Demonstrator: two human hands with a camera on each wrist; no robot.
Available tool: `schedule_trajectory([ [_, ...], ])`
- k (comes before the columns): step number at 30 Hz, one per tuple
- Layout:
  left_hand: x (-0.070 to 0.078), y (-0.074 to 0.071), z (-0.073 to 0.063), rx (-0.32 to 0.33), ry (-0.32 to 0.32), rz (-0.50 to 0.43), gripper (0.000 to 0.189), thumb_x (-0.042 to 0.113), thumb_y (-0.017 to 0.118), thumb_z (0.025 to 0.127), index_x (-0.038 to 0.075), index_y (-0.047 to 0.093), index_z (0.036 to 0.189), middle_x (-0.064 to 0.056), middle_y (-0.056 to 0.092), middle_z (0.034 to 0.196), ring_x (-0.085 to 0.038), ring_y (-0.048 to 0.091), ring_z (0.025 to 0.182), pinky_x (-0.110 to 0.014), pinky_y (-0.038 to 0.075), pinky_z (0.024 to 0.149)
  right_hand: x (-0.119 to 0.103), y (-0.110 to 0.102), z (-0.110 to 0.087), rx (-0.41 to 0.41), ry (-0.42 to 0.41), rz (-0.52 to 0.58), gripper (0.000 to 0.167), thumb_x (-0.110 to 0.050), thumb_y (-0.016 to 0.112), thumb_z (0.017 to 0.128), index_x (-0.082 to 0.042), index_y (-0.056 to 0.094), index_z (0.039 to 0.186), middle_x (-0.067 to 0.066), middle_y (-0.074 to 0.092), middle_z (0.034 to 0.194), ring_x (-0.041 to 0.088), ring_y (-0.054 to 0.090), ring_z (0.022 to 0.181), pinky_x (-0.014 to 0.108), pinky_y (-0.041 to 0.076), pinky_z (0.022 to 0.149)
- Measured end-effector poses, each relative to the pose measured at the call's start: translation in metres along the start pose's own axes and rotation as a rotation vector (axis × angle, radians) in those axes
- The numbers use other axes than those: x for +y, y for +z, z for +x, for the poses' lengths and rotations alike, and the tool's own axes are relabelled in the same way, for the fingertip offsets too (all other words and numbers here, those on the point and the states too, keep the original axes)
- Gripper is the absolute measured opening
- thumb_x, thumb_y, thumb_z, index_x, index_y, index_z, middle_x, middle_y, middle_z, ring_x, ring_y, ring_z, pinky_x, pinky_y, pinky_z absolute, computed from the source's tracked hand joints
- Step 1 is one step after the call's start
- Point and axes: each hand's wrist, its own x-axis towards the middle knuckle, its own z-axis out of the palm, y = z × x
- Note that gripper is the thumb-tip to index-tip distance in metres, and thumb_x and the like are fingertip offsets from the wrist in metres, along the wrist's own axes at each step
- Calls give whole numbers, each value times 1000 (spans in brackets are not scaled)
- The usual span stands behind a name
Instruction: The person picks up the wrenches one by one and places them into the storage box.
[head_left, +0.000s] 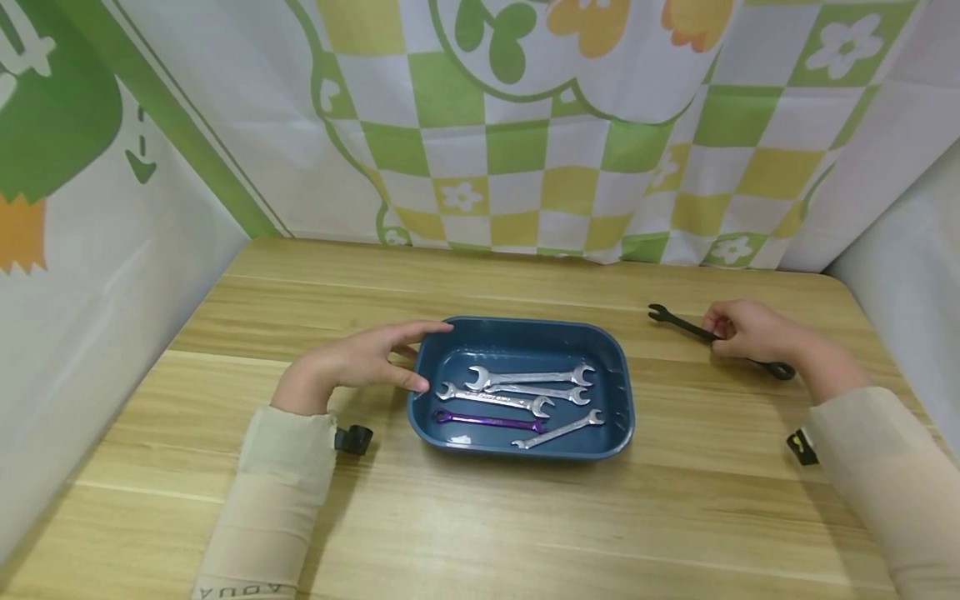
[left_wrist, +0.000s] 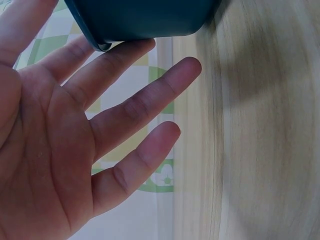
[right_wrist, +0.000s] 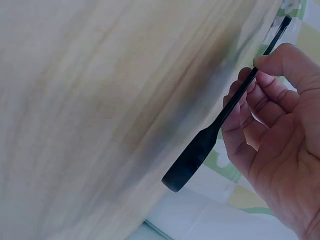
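Note:
On the right of the head view my right hand (head_left: 750,329) pinches a black combination wrench (head_left: 681,323) by its shaft, between thumb and fingers. In the right wrist view the wrench (right_wrist: 197,152) stands a little off the tabletop, its ring end toward the camera. At the left end of a dark blue plastic bin (head_left: 621,392), my left hand (head_left: 367,358) touches the rim with spread, mostly straight fingers. Its fingers (left_wrist: 135,110) lie against or just beside the bin's outer wall. Inside the bin lie several silver wrenches (head_left: 517,379) and one purple wrench (head_left: 491,421).
The wood-grain table (head_left: 525,533) carries the bin near its middle. A patterned green, yellow and white cloth (head_left: 517,192) hangs behind the far edge, with white cloth (head_left: 112,333) along the left side. Black wrist mounts (head_left: 354,439) show beside both sleeves.

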Motion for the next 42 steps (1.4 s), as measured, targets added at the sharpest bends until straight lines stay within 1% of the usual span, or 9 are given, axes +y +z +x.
schedule_trajectory([
  [8, 0, 0, -1, 0, -4, 5, 79, 27, 74, 90, 23, 30, 156, -14, 32, 160, -44, 45, 137, -62, 37, 109, -13, -4, -1, 17, -44, -20, 19, 3, 69, 77, -2, 61, 93, 2, 57, 79, 10, 50, 73, 25, 45, 65],
  [15, -1, 0, -1, 1, -3, 12, 78, 24, 73, 91, 23, 30, 156, -15, 33, 160, -44, 46, 136, -63, 36, 109, -36, -10, -1, -1, -55, -57, 17, 3, 67, 80, -3, 59, 94, 2, 53, 76, 13, 47, 71, 27, 41, 65],
  [21, -1, 0, -2, 2, -7, 9, 78, 24, 73, 91, 24, 30, 156, -16, 34, 159, -43, 46, 135, -63, 35, 109, -59, -15, 1, -4, -94, -77, 17, 2, 68, 80, -5, 58, 91, 1, 50, 75, 13, 44, 70, 27, 37, 64],
  [27, -1, 1, -1, 3, -9, 7, 78, 24, 73, 91, 24, 30, 156, -15, 34, 159, -43, 46, 136, -64, 35, 110, -80, -19, 3, -7, -143, -82, 19, 3, 69, 78, -6, 61, 93, 0, 55, 77, 12, 47, 72, 26, 40, 64],
  [31, -2, 1, 0, 3, 2, 7, 78, 24, 73, 91, 23, 30, 156, -15, 34, 159, -44, 46, 135, -64, 35, 110, -93, -21, 4, -5, -173, -87, 20, 2, 69, 77, -7, 62, 92, -1, 56, 79, 12, 49, 73, 27, 42, 66],
  [38, -2, 1, 1, 4, 7, 7, 79, 24, 74, 90, 23, 31, 156, -16, 34, 159, -44, 46, 135, -63, 35, 110, -115, -24, 8, 32, -232, -97, 20, 2, 68, 75, -9, 63, 92, -2, 58, 80, 11, 51, 75, 28, 45, 68],
  [42, -1, 0, 2, 3, 3, 12, 79, 24, 74, 90, 23, 31, 156, -16, 35, 158, -44, 46, 135, -63, 35, 110, -128, -23, 13, 30, -264, -88, 21, 1, 68, 74, -10, 63, 92, -3, 57, 80, 10, 51, 75, 28, 45, 68],
])
